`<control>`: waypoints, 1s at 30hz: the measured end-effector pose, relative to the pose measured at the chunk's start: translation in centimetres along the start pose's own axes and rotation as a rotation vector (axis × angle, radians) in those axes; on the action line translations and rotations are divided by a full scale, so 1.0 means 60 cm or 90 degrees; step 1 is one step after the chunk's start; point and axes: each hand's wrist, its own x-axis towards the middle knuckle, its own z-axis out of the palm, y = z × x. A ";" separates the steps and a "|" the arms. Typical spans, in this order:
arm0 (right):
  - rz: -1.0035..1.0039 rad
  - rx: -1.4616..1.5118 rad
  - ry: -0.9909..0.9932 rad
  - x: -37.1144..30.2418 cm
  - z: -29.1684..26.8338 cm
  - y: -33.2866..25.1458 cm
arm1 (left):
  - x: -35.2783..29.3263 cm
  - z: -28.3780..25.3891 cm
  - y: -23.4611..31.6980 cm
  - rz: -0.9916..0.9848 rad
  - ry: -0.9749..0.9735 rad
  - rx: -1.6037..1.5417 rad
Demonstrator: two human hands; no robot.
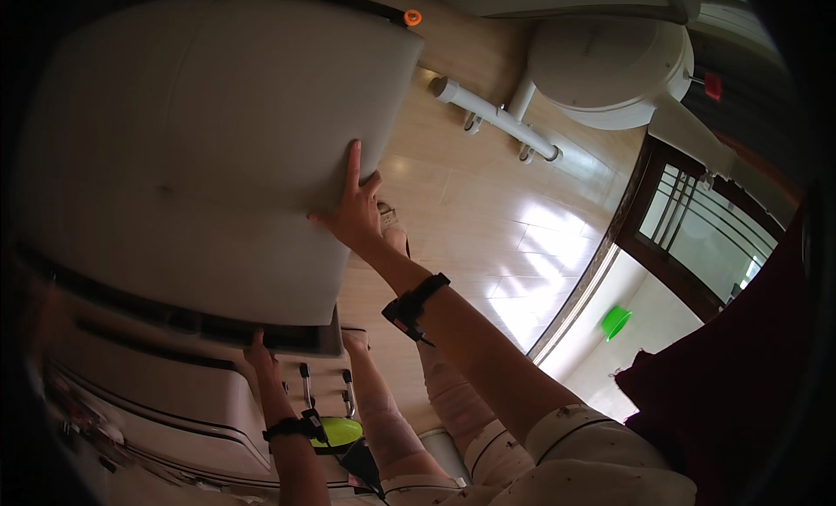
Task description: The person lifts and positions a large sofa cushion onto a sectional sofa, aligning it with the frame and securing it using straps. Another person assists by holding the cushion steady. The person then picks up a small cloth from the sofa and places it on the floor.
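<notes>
A large, light grey padded panel (pixel 200 149) with a dark lower edge fills the left of the head view. My right hand (pixel 353 214) lies on it near its right border, index finger stretched out, thumb and fingers apart. Lower down, my left hand (pixel 261 358) is at the dark rim (pixel 292 339); one digit reaches up over the rim while the other fingers look curled beneath it and are partly hidden. Both wrists wear black straps. An orange round knob (pixel 413 17) sits by the panel's upper right corner.
A white tube base with casters (pixel 496 118) stands on the light floor beside a rounded white body (pixel 610 66). Right lie a dark-framed glass door (pixel 710 223) and a green basin (pixel 616 322). Below the panel are a white case-like body (pixel 174 388) and a yellow-green object (pixel 337 432).
</notes>
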 end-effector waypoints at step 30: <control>-0.026 -0.086 0.005 0.174 -0.175 -0.064 | -0.095 0.201 0.136 0.054 0.006 0.039</control>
